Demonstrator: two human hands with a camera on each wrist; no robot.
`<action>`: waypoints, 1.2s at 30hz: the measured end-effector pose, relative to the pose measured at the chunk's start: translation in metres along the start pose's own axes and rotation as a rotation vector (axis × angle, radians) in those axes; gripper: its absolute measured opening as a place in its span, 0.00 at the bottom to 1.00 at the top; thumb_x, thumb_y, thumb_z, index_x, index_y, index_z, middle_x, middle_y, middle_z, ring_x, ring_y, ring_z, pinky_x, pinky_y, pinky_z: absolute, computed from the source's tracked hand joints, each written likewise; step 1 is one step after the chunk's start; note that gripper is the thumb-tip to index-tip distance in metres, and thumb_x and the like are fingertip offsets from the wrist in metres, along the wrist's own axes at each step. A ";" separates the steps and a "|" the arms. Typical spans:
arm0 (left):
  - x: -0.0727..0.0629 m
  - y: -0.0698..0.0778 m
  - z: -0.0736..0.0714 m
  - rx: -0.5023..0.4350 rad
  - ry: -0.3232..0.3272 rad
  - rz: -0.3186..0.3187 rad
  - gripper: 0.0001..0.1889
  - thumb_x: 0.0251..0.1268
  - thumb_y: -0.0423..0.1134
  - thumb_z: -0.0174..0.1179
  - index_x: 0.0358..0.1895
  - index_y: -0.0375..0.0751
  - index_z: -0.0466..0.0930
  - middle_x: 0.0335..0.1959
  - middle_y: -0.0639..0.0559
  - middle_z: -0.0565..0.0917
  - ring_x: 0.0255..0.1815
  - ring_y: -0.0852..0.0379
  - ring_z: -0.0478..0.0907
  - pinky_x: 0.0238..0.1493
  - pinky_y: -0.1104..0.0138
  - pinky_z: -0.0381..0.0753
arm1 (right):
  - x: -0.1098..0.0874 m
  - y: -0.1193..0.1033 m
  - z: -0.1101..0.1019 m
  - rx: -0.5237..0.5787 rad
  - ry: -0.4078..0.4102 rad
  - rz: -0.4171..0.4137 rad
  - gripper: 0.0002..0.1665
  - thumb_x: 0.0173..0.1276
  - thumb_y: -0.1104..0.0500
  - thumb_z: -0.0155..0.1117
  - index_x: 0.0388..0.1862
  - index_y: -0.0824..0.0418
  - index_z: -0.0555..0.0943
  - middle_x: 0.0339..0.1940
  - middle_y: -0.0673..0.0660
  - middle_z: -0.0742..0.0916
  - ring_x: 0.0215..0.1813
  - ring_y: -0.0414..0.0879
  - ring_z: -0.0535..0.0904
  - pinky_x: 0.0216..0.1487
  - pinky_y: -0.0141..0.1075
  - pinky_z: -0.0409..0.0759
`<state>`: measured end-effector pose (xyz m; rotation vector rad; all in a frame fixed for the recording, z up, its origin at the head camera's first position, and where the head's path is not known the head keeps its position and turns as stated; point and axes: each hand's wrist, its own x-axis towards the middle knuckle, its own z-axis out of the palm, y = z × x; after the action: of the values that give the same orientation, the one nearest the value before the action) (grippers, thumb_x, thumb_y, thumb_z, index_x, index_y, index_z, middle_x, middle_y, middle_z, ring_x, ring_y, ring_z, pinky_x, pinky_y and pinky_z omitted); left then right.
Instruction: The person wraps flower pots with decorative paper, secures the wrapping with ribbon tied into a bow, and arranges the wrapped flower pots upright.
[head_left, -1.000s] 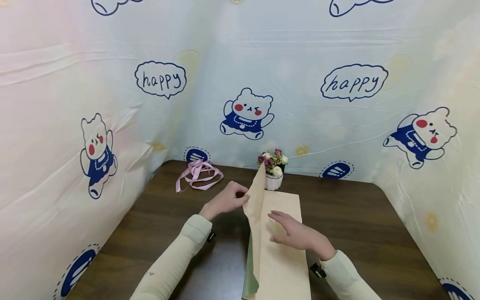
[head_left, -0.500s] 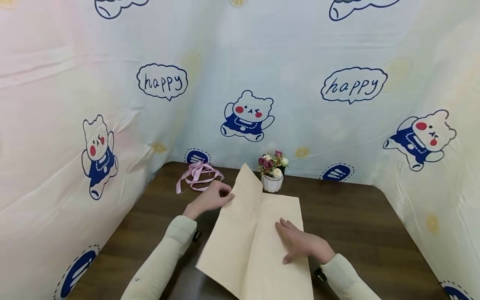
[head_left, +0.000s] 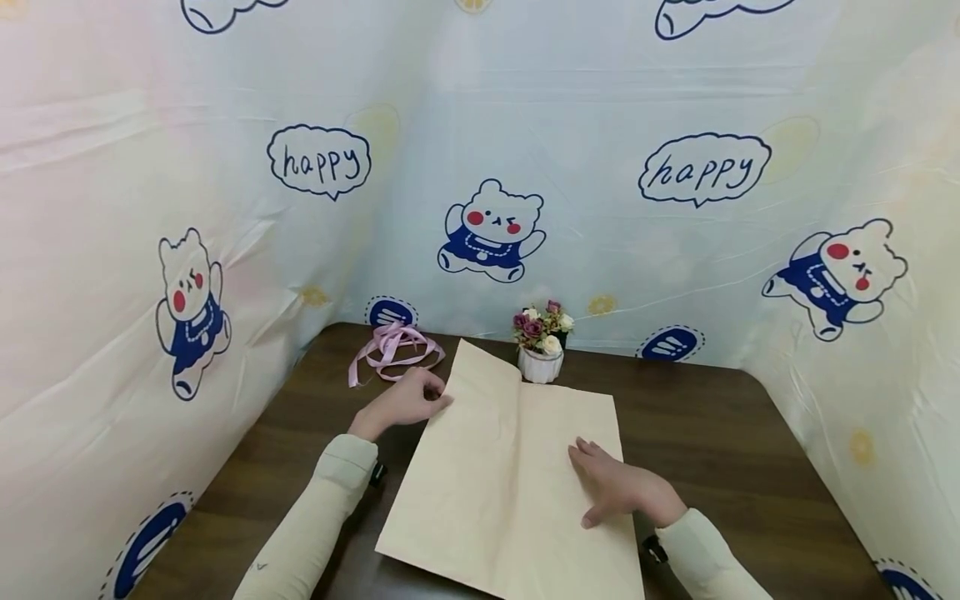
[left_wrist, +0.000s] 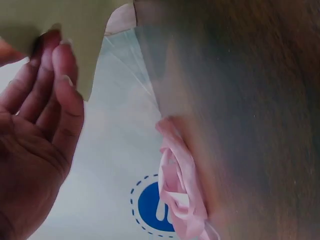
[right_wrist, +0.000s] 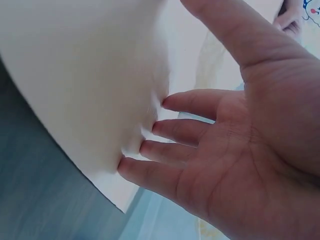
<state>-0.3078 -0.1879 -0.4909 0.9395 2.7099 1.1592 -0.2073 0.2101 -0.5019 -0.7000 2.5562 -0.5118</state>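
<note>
A sheet of cream paper [head_left: 480,475] with a crease down its middle lies spread out in the head view, its left half lifted off the table. The left hand [head_left: 408,400] pinches the paper's left edge near the far corner. In the left wrist view, the fingers of that hand [left_wrist: 45,105] meet the paper [left_wrist: 80,30], whose underside looks olive in shade. On the right half, the right hand [head_left: 618,483] rests with spread fingers. The right wrist view has the straight fingertips of this hand [right_wrist: 225,145] touching the paper [right_wrist: 90,90].
At the back stands a white pot of artificial flowers [head_left: 542,346], close to the paper's far edge. A loose pink ribbon [head_left: 393,348] lies at the back left of the dark wooden table [head_left: 697,433]. Printed cloth [head_left: 585,125] surrounds the table on the visible sides.
The left hand has moved left and nearer, folding the paper's left half open from upright. The green underside is now out of sight. The right hand has come down onto the right half and shifted right.
</note>
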 end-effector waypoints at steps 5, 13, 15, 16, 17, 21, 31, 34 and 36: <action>0.000 -0.004 -0.001 0.013 -0.080 -0.014 0.17 0.69 0.37 0.66 0.18 0.46 0.77 0.14 0.61 0.66 0.16 0.66 0.61 0.22 0.71 0.62 | -0.004 0.007 -0.002 0.002 0.003 0.017 0.65 0.49 0.54 0.86 0.77 0.76 0.58 0.80 0.76 0.56 0.81 0.72 0.49 0.76 0.61 0.56; 0.003 -0.007 0.006 0.043 -0.191 -0.060 0.16 0.67 0.38 0.68 0.18 0.43 0.81 0.13 0.61 0.70 0.15 0.66 0.64 0.21 0.71 0.66 | -0.013 0.014 -0.006 0.036 0.014 0.047 0.65 0.48 0.54 0.87 0.77 0.75 0.59 0.80 0.75 0.57 0.81 0.72 0.49 0.76 0.63 0.56; 0.003 -0.008 0.009 0.071 -0.197 -0.099 0.16 0.65 0.39 0.70 0.18 0.44 0.82 0.13 0.61 0.72 0.15 0.65 0.66 0.21 0.70 0.68 | -0.014 0.015 -0.006 0.036 0.017 0.052 0.65 0.48 0.54 0.87 0.77 0.74 0.59 0.81 0.75 0.57 0.81 0.72 0.49 0.76 0.63 0.56; 0.003 -0.008 0.010 0.085 -0.200 -0.119 0.16 0.65 0.40 0.71 0.18 0.44 0.82 0.12 0.61 0.72 0.15 0.65 0.66 0.21 0.70 0.68 | -0.015 0.016 -0.006 0.033 0.019 0.052 0.65 0.48 0.54 0.87 0.77 0.75 0.59 0.80 0.75 0.57 0.81 0.72 0.49 0.76 0.63 0.56; 0.003 -0.008 0.011 0.102 -0.203 -0.136 0.16 0.64 0.41 0.71 0.17 0.45 0.82 0.12 0.61 0.72 0.15 0.64 0.66 0.21 0.70 0.68 | -0.015 0.017 -0.006 0.029 0.021 0.053 0.65 0.48 0.53 0.86 0.77 0.74 0.59 0.80 0.75 0.57 0.81 0.72 0.50 0.76 0.63 0.56; 0.002 -0.006 0.015 0.155 -0.201 -0.193 0.18 0.61 0.43 0.73 0.16 0.44 0.80 0.13 0.59 0.71 0.17 0.62 0.67 0.24 0.68 0.70 | -0.017 0.021 -0.005 0.007 0.029 0.045 0.65 0.48 0.54 0.87 0.77 0.75 0.60 0.80 0.75 0.58 0.80 0.72 0.51 0.76 0.62 0.56; 0.007 0.009 0.023 0.212 -0.160 -0.159 0.13 0.53 0.37 0.78 0.37 0.40 0.83 0.28 0.51 0.81 0.30 0.55 0.76 0.36 0.63 0.77 | -0.016 0.025 -0.004 0.013 0.032 0.046 0.66 0.47 0.52 0.87 0.77 0.75 0.60 0.80 0.76 0.58 0.80 0.72 0.51 0.76 0.62 0.56; 0.009 0.017 0.035 0.208 -0.193 -0.087 0.20 0.51 0.39 0.80 0.46 0.38 0.84 0.40 0.46 0.85 0.42 0.50 0.80 0.48 0.57 0.80 | -0.016 0.025 -0.005 0.020 0.027 0.047 0.66 0.47 0.52 0.87 0.77 0.75 0.60 0.80 0.75 0.58 0.80 0.72 0.51 0.76 0.62 0.56; 0.009 0.024 0.044 0.231 -0.236 -0.052 0.27 0.49 0.41 0.81 0.53 0.37 0.83 0.50 0.44 0.85 0.53 0.45 0.80 0.59 0.53 0.78 | -0.017 0.025 -0.006 0.026 0.027 0.052 0.66 0.46 0.53 0.87 0.77 0.75 0.60 0.80 0.75 0.58 0.80 0.72 0.51 0.76 0.62 0.57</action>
<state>-0.2907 -0.1415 -0.5047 0.9556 2.6930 0.6859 -0.2068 0.2408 -0.5034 -0.6206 2.5805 -0.5393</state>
